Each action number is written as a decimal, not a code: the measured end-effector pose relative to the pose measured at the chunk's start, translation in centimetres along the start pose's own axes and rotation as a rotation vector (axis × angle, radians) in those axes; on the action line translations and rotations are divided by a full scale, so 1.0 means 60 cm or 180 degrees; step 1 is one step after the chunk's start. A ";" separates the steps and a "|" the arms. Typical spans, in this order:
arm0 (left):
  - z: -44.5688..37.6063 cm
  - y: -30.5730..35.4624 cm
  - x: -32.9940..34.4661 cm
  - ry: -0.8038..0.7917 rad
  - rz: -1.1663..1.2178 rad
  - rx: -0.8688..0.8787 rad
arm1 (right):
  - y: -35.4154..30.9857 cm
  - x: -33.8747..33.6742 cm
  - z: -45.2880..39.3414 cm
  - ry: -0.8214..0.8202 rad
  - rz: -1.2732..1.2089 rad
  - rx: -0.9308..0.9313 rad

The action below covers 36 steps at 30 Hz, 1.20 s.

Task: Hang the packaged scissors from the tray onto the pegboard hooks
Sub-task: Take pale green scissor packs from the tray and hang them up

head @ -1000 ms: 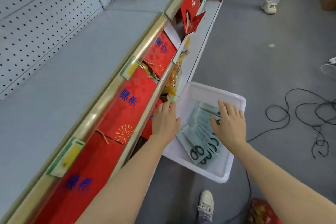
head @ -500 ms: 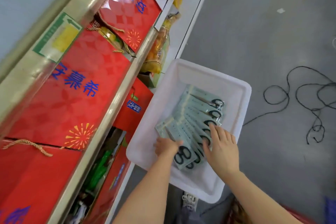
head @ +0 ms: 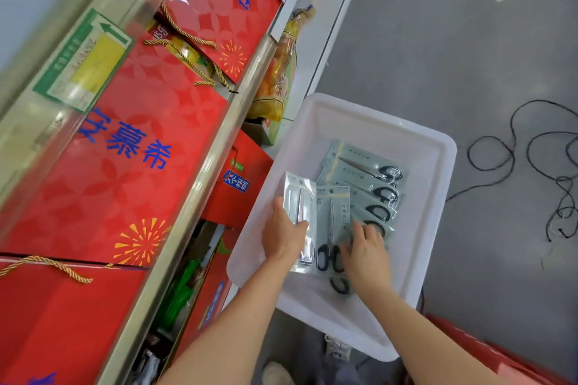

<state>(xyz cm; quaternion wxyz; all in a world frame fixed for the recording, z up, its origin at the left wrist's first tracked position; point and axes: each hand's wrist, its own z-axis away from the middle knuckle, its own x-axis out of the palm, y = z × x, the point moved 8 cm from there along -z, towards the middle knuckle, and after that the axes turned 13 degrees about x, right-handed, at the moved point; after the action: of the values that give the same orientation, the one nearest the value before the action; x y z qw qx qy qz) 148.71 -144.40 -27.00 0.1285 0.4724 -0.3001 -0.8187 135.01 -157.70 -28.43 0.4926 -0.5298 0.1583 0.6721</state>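
Observation:
A white plastic tray (head: 431,172) sits low beside the shelves and holds a fanned row of several packaged scissors (head: 375,187) with black handles on pale green cards. My left hand (head: 281,234) is shut on one scissors pack (head: 298,206), lifted and tilted so its silvery back shows. My right hand (head: 366,253) rests fingers-down on the front packs of the row, touching another scissors pack (head: 331,222); whether it grips that pack is not clear. No pegboard or hooks are in view.
Shelves with red gift boxes (head: 150,141) and a metal shelf rail (head: 200,172) fill the left. Yellow snack bags (head: 278,72) lie on a lower shelf. Black cable (head: 531,166) loops across the grey floor at right. A red bag (head: 500,356) sits at the bottom right.
The view has tipped down from the pegboard shelf to the tray. My left hand has taken one pack out of the row and raised it; my right hand slid toward the front packs.

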 end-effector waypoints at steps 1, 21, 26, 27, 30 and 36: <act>0.006 0.003 -0.013 0.0013 0.0023 0.0089 | 0.001 0.014 -0.004 -0.0170 -0.0016 0.0312; 0.100 0.077 -0.175 0.1147 0.0951 0.1234 | -0.079 -0.091 -0.005 -0.0045 -0.1218 0.0644; 0.150 0.140 -0.297 0.1664 0.1277 0.1491 | -0.173 -0.224 0.051 0.0272 -0.1938 0.0224; 0.163 0.151 -0.325 0.1735 0.1362 0.1517 | -0.193 -0.251 0.066 0.0315 -0.2016 0.0131; 0.213 0.177 -0.417 0.2104 0.1521 0.1567 | -0.257 -0.330 0.118 0.0461 -0.2315 -0.0181; 0.319 0.211 -0.587 0.2731 0.1682 0.1896 | -0.376 -0.458 0.227 0.0726 -0.2989 -0.0806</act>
<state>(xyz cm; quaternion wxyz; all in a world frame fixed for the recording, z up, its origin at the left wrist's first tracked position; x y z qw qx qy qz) 149.82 -129.88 12.43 0.3000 0.6866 -0.5460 -0.3748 144.89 -150.77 7.71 0.6533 -0.6696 -0.1272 0.3295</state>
